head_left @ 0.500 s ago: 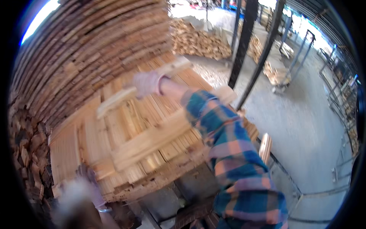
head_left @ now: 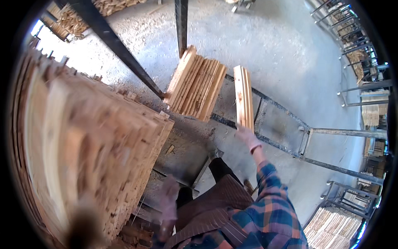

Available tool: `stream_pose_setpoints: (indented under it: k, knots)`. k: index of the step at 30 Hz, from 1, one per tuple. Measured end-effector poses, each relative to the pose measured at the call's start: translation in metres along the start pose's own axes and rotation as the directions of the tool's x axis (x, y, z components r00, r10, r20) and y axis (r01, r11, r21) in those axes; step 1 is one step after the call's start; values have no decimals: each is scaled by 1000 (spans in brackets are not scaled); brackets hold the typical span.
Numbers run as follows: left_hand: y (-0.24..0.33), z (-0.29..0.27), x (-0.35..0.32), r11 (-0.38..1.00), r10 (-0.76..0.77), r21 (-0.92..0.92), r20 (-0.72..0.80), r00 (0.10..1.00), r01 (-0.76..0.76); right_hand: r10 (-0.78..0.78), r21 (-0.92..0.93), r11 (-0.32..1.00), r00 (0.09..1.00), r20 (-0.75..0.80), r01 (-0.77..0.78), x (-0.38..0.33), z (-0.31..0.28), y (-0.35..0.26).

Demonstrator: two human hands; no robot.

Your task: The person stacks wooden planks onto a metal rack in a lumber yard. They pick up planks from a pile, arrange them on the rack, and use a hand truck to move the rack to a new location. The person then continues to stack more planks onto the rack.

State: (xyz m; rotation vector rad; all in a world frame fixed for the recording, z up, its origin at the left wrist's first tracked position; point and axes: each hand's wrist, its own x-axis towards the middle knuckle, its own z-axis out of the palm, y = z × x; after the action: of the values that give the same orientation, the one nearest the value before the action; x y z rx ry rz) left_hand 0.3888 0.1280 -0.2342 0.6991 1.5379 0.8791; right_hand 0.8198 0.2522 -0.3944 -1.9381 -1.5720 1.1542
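Note:
My right hand [head_left: 248,139], in a pale pink glove, reaches to the near end of a narrow bundle of planks [head_left: 243,97] on a dark metal frame. Its fingers look stretched out at the wood's end; whether they touch it is blurred. My left hand [head_left: 169,197], also gloved, hovers beside my dark apron near the big wood stack [head_left: 103,153] and appears to hold nothing. Motion smears its fingers. A wider bundle of planks [head_left: 197,85] rests left of the narrow one.
Dark metal posts [head_left: 181,27] rise beyond the planks. The metal frame [head_left: 282,110] runs along the floor to the right. A lower-right stack of pale wood [head_left: 333,226] stands beside a rack [head_left: 346,201]. Wood scraps lie on the floor.
The view has swung right and down, away from the stack's top. My right hand has left the boards there and come to the narrow plank bundle. My left hand has moved off the stack.

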Motion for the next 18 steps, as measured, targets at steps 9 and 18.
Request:
stream_pose_setpoints:
  k: [9, 18]
  knots:
    - [-182, 124, 272, 844, -412, -420, -108, 905, 335, 333, -254, 924, 929, 162, -287, 154, 120, 84]
    - [-204, 229, 489, 701, -615, -599, -234, 753, 386, 550, 586, 719, 822, -149, -375, 321, 171, 175]
